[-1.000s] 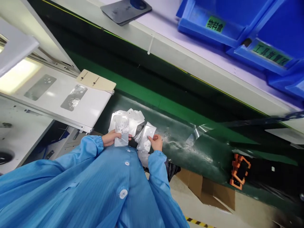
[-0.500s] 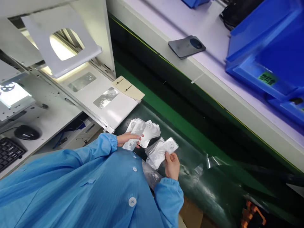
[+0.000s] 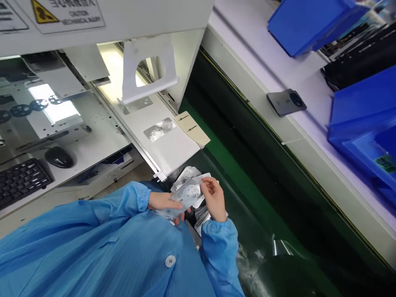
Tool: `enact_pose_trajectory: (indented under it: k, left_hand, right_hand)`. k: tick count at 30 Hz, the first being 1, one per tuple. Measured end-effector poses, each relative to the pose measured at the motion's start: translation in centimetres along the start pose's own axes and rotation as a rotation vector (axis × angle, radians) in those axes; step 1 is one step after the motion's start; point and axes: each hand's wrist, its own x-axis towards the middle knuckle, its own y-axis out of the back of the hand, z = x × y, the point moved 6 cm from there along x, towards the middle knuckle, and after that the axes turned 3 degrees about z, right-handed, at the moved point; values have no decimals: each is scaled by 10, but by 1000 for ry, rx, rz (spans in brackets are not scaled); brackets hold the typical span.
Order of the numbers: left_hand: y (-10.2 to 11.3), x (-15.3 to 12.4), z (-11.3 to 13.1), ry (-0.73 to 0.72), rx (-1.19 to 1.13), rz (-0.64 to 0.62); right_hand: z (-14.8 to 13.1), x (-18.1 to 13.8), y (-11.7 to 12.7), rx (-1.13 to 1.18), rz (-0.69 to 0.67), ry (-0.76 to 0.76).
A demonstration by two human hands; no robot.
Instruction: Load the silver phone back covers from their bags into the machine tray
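My left hand (image 3: 165,201) is closed on the near end of a thin, clear phone-back film (image 3: 190,190) with camera holes. My right hand (image 3: 215,199) pinches the far corner of this film between thumb and fingers. Behind the film lies a fanned stack of silvery film sheets (image 3: 186,174) with similar holes. A second stack of films (image 3: 201,216) rests below my right wrist, partly hidden by it. Whether my left hand holds one sheet or more, I cannot tell.
A white conveyor belt (image 3: 181,154) ahead carries two silvery films (image 3: 159,130). Its metal rail and beige end plate (image 3: 192,128) stick out towards me. At left are a mouse (image 3: 59,157) and keyboard (image 3: 23,181). A phone (image 3: 286,102) and blue bins (image 3: 309,27) occupy the right bench.
My right hand has moved from the right-hand stack to the film at my left hand and grips its far end. The head view has shifted left.
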Motion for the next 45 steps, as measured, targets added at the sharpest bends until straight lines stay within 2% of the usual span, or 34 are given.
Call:
enact_pose_trajectory:
  k: [3,7,9,12,15,17,19,21,23,25,28,31,37,40,42,45]
  left_hand:
    - [8,-16,1,-58,54,22]
    - [19,-34,1,-133,8,94]
    - [24,-39,0,-164,-43,150]
    - [34,-43,-5,-169,-134,240]
    - [47,-47,-10,-142,-197,306]
    - [59,-54,-15,-107,-250,358]
    - [73,-66,-21,-85,-321,439]
    - [87,-83,-24,-102,-378,520]
    - [95,-99,-27,-140,-412,568]
    - [101,-113,-30,-174,-452,600]
    - [103,-123,-31,-217,-498,628]
    - [100,-122,-27,-243,-500,609]
    - [91,-117,-13,-248,-416,539]
    - [86,-111,-5,-227,-358,491]
    - [78,-103,2,-208,-292,429]
    - [65,-86,12,-174,-161,324]
  right_hand:
    - [-28,16,-29,-53,-200,35]
    - [-62,16,-51,-195,-329,177]
    - [-65,18,-60,-211,-387,209]
    - [-50,41,-73,-152,-395,163]
    - [-22,90,-80,-79,-243,84]
    - [-6,126,-78,-123,-42,49]
    - [-1,152,-75,-289,178,69]
    - [-6,160,-76,-504,362,160]
    - [-15,154,-87,-646,446,277]
    - [-19,140,-107,-712,390,364]
    - [-14,121,-140,-793,189,432]
    - [-4,112,-155,-841,73,436]
    - [6,115,-150,-829,-33,393]
    - [-10,110,-143,-721,4,422]
    - [-26,100,-136,-524,-11,439]
    - [-45,79,-130,-246,-266,355]
